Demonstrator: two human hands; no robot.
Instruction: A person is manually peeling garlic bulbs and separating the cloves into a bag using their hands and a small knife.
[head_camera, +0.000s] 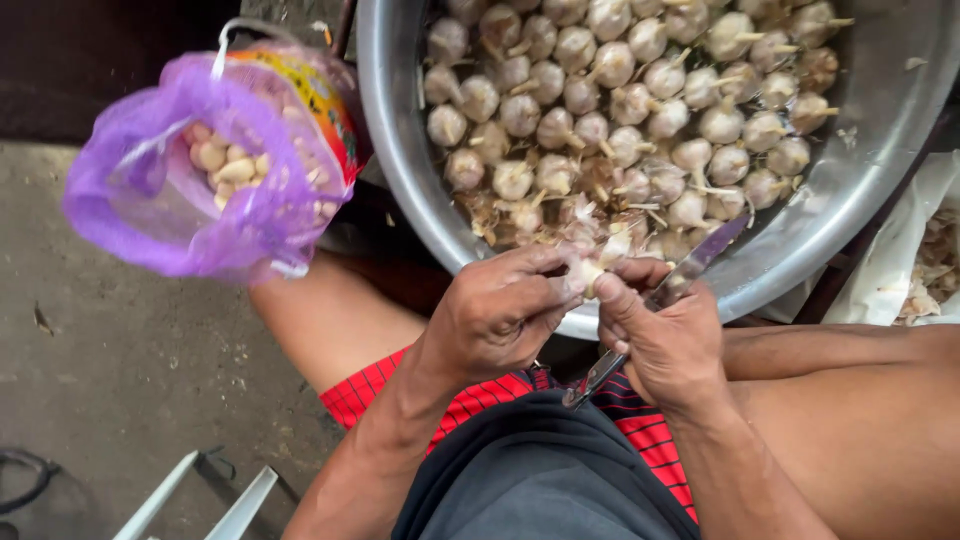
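My left hand (500, 315) and my right hand (665, 335) meet over the near rim of a big metal basin (395, 150). Between their fingertips is a pale garlic clove (585, 275), pinched by the left fingers and pressed by my right thumb. My right hand also grips a small knife (690, 270), its blade pointing up to the right over the basin rim. The basin holds several whole garlic bulbs (610, 110) with loose papery skins at the near side.
A purple mesh bag (190, 165) with peeled cloves inside stands to the left of the basin. A white plastic bag with garlic skins (920, 270) lies at the right edge. My bare knees and red checked shorts (500, 390) sit below, over a concrete floor (130, 370).
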